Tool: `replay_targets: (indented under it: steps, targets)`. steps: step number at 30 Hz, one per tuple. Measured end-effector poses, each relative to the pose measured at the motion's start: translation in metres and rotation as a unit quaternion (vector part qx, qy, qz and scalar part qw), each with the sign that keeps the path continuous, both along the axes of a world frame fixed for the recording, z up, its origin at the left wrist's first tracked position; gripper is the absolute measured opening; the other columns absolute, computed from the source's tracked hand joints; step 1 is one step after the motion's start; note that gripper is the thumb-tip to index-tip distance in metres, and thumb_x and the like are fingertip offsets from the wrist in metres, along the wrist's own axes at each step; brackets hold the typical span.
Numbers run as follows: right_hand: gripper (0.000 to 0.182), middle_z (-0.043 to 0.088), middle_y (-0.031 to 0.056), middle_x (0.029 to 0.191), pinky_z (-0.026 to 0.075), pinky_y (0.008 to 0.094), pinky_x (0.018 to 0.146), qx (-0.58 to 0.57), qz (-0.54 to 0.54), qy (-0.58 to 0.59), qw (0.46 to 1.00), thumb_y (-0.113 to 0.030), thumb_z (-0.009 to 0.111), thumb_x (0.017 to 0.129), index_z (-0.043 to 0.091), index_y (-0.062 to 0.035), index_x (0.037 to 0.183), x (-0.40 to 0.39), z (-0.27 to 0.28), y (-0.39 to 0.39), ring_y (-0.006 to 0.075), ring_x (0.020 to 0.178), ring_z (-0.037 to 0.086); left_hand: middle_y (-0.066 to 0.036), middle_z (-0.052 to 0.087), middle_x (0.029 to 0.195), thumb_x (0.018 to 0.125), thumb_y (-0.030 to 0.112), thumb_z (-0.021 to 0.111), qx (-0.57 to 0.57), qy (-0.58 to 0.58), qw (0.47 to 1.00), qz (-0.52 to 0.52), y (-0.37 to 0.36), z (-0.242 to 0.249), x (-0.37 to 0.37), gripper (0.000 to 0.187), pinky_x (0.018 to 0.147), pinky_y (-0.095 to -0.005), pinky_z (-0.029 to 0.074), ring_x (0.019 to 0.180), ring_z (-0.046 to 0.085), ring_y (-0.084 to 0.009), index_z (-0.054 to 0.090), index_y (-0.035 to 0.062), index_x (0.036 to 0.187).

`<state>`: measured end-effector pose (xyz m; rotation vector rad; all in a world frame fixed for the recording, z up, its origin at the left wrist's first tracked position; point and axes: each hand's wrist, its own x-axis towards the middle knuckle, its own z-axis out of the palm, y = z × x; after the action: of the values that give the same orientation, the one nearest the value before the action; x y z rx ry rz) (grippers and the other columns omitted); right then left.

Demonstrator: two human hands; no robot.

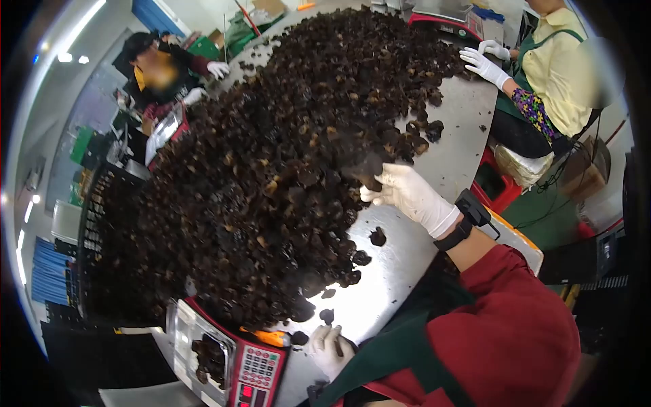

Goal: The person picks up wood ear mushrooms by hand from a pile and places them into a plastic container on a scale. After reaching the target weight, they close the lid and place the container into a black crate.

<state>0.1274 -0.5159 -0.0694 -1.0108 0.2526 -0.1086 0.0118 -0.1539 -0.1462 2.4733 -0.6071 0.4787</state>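
A broad heap of dark wood ear mushrooms (271, 156) covers much of the metal table (400, 264). At the heap's near edge my right hand (410, 197), in a white glove, pinches a wood ear mushroom (369, 169), slightly blurred. My left hand (331, 349), also gloved, is low over the table beside the red digital scale (258, 373). Its fingers are curled in, and a dark bit shows between them that I cannot make out clearly. Some mushrooms (209, 359) lie on the scale's tray. An orange object (271, 337) rests at the scale's corner.
Across the heap a person (152, 74) in a dark cap sits by another scale (166, 132). To the right, a co-worker's gloved hands (485, 64) rest at the table edge, near a third scale (447, 24). A black crate (95, 210) borders the heap.
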Motion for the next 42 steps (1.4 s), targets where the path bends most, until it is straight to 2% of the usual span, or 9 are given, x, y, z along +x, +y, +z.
replay_targets:
  steps: [4, 7, 10, 17, 27, 28, 29, 31, 42]
  targets:
    - [0.027, 0.073, 0.0118, 0.107, 0.057, 0.0283, 0.077, -0.03, -0.02, -0.031, 0.999, -0.018, 0.056, 0.104, 0.062, 0.0026, 0.12, 0.003, 0.005, 0.01, 0.0192, 0.093, 0.073, -0.009, 0.064, 0.105, 0.071, 0.001, 0.073, 0.006, -0.019, 1.0, -0.011, 0.005, -0.007, 0.002, 0.027, 0.092, -0.0447, 0.048, 0.106, 0.063, -0.0313, 0.07, 0.0116, 0.096]
    - [0.019, 0.073, 0.0079, 0.102, 0.056, 0.0267, 0.074, -0.23, -0.15, -0.063, 0.959, -0.012, 0.063, 0.1, 0.066, 0.0002, 0.114, -0.003, 0.018, 0.023, 0.016, 0.09, 0.071, -0.008, 0.064, 0.106, 0.071, 0.003, 0.074, 0.015, -0.028, 0.999, -0.027, 0.01, -0.01, 0.002, 0.028, 0.092, -0.0448, 0.049, 0.106, 0.063, -0.0312, 0.071, 0.0126, 0.097]
    - [0.014, 0.074, 0.0094, 0.101, 0.057, 0.0309, 0.08, -0.523, -0.223, -0.116, 0.814, -0.001, 0.071, 0.087, 0.07, -0.0022, 0.101, -0.02, 0.041, 0.033, 0.02, 0.094, 0.072, -0.007, 0.064, 0.108, 0.071, 0.004, 0.074, 0.024, -0.032, 0.999, -0.037, 0.011, -0.01, 0.002, 0.03, 0.092, -0.0448, 0.049, 0.106, 0.063, -0.0314, 0.07, 0.0134, 0.1]
    - [0.019, 0.073, 0.0087, 0.102, 0.058, 0.0337, 0.076, -0.584, -0.291, -0.287, 0.702, -0.001, 0.075, 0.082, 0.071, -0.0053, 0.099, -0.021, 0.042, 0.034, 0.0248, 0.089, 0.071, -0.008, 0.063, 0.113, 0.071, 0.005, 0.073, 0.01, -0.008, 0.999, -0.046, 0.009, -0.005, -0.001, 0.032, 0.096, -0.0448, 0.046, 0.112, 0.06, -0.0319, 0.07, 0.0133, 0.103]
    - [0.017, 0.072, 0.0082, 0.101, 0.057, 0.036, 0.081, -0.584, -0.233, -0.333, 0.703, -0.007, 0.075, 0.083, 0.07, -0.0068, 0.099, -0.038, 0.041, 0.056, 0.0271, 0.092, 0.069, -0.013, 0.066, 0.114, 0.077, 0.0, 0.07, -0.115, 0.076, 0.987, -0.076, 0.0, 0.025, 0.003, 0.034, 0.093, -0.0419, 0.05, 0.105, 0.065, -0.0307, 0.067, 0.0075, 0.11]
    - [0.014, 0.072, 0.0073, 0.102, 0.057, 0.0358, 0.084, -0.579, -0.188, -0.332, 0.721, -0.006, 0.076, 0.083, 0.071, -0.007, 0.097, -0.046, 0.039, 0.069, 0.0257, 0.096, 0.069, -0.015, 0.067, 0.11, 0.085, -0.003, 0.064, -0.38, 0.256, 0.883, -0.105, -0.001, 0.02, 0.002, 0.034, 0.09, -0.0368, 0.052, 0.101, 0.067, -0.0251, 0.06, 0.0023, 0.119]
    - [0.012, 0.072, 0.0063, 0.104, 0.056, 0.0356, 0.088, -0.573, -0.145, -0.328, 0.737, -0.006, 0.076, 0.083, 0.071, -0.0072, 0.094, -0.053, 0.033, 0.084, 0.0244, 0.099, 0.069, -0.02, 0.055, 0.135, 0.102, 0.014, 0.057, -0.248, 0.253, 0.93, -0.102, -0.002, 0.054, 0.004, 0.049, 0.101, -0.0434, 0.05, 0.121, 0.059, -0.0329, 0.043, 0.0053, 0.149]
    - [0.014, 0.069, 0.0056, 0.11, 0.054, 0.0355, 0.092, -0.566, -0.014, -0.367, 0.738, -0.011, 0.072, 0.089, 0.07, -0.0088, 0.102, -0.065, 0.006, 0.108, 0.0229, 0.106, 0.067, -0.018, 0.049, 0.138, 0.101, 0.008, 0.057, -0.476, 0.453, 0.749, -0.083, -0.019, 0.085, 0.011, 0.062, 0.097, -0.0428, 0.054, 0.118, 0.06, -0.0291, 0.029, 0.01, 0.156]
    - [0.032, 0.067, 0.0075, 0.096, 0.057, 0.038, 0.074, -0.474, 0.09, -0.271, 0.833, -0.037, 0.07, 0.092, 0.067, -0.0066, 0.1, -0.098, -0.047, 0.147, 0.0297, 0.09, 0.069, -0.011, 0.064, 0.113, 0.095, -0.008, 0.059, -0.428, 0.394, 0.811, -0.056, -0.042, 0.068, 0.02, 0.031, 0.086, -0.0292, 0.052, 0.101, 0.062, -0.0175, 0.058, 0.0013, 0.124]
